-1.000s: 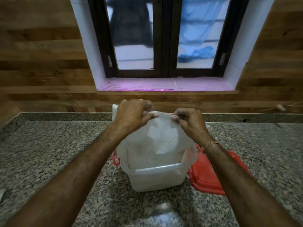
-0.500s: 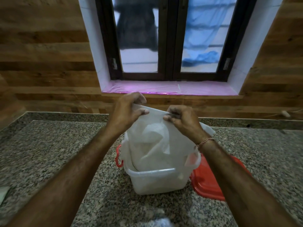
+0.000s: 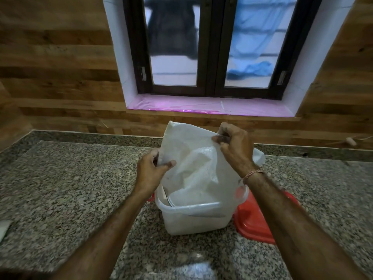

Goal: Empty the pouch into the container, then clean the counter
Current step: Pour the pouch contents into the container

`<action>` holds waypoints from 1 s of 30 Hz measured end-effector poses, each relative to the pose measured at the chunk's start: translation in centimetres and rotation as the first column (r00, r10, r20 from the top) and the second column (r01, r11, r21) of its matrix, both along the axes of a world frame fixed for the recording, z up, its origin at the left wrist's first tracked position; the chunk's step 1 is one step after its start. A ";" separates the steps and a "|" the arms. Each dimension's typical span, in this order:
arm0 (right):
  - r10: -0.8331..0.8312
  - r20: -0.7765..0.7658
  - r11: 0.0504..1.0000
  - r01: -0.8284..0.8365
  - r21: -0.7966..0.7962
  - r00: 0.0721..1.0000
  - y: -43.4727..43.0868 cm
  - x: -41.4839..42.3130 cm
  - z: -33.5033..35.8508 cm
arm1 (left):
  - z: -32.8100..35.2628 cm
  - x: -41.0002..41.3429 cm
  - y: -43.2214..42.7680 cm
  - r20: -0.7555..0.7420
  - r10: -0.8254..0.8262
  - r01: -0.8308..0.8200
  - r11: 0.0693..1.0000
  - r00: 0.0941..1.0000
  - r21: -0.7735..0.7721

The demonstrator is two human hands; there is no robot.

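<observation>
A white woven pouch stands upended in a translucent plastic container on the granite counter. Its lower end sits inside the container's mouth. My left hand pinches the pouch's left edge, halfway down its side. My right hand grips the pouch's upper right corner, higher than the left. What is inside the container is hidden by its cloudy wall.
A red lid lies on the counter right of the container, touching it. A white scrap shows at the left edge. A wooden wall and a window with a pink sill rise behind the counter.
My left hand has left the pouch's top edge and slid down to its left side. The right hand has kept its grip on the top. The pouch stands taller and its top left corner is free.
</observation>
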State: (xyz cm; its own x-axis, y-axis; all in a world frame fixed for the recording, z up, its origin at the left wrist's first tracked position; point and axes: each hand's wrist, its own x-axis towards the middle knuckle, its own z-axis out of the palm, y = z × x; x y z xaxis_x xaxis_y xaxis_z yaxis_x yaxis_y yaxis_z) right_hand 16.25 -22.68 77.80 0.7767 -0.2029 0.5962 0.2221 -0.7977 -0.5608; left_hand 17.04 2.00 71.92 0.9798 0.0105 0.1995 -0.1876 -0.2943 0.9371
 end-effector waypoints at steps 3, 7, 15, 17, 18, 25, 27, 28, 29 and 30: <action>-0.025 0.017 1.000 0.025 0.001 1.000 0.1 -0.2 -0.1 | -1.0 -0.3 0.2 0.031 0.009 -0.009 1.000 0.999 -0.009; 0.069 -0.058 0.991 -0.061 0.120 0.996 -0.6 -0.1 0.2 | -1.8 0.0 0.9 -0.012 0.101 -0.102 0.994 0.995 -0.035; 0.211 -0.138 0.951 -0.170 0.258 0.968 -1.6 -0.2 0.8 | -1.1 -0.3 -0.8 -0.135 -0.059 0.055 0.998 0.989 -0.032; 0.121 -0.152 0.977 -0.091 0.193 0.981 -1.2 -0.2 0.5 | -2.4 -0.7 -0.5 -0.088 -0.101 0.116 0.975 0.991 0.190; 0.071 -0.160 0.987 -0.046 0.154 0.985 -0.8 -0.4 0.5 | -3.1 -0.6 -0.3 -0.052 -0.097 0.108 0.948 0.994 0.298; -0.007 -0.127 0.994 0.021 0.108 0.992 1.7 -1.9 0.7 | -2.0 2.5 2.9 -0.079 -0.202 0.213 0.822 0.976 0.528; -0.002 -0.126 0.985 0.024 0.172 0.992 1.8 -2.3 0.4 | -1.1 3.1 3.6 -0.131 -0.253 0.284 0.876 0.959 0.390; 0.004 -0.127 0.979 0.022 0.202 0.992 2.0 -2.5 0.3 | -1.0 3.3 3.8 -0.129 -0.247 0.276 0.911 0.960 0.308; 0.006 -0.125 0.976 0.021 0.216 0.992 2.2 -2.6 0.3 | -0.7 3.2 3.8 -0.104 -0.213 0.233 0.937 0.972 0.260; -0.004 -0.118 0.977 0.029 0.210 0.993 2.4 -2.6 0.3 | -0.3 3.0 3.9 -0.065 -0.168 0.179 0.954 0.984 0.239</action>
State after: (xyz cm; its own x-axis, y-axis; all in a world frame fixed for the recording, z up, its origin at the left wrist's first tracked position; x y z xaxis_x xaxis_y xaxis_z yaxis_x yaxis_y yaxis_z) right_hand 13.62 -20.26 78.11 0.8338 -0.3275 0.4445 0.1335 -0.6616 -0.7379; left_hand 20.04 5.86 71.62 0.9699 -0.2041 0.1325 -0.2172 -0.4804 0.8497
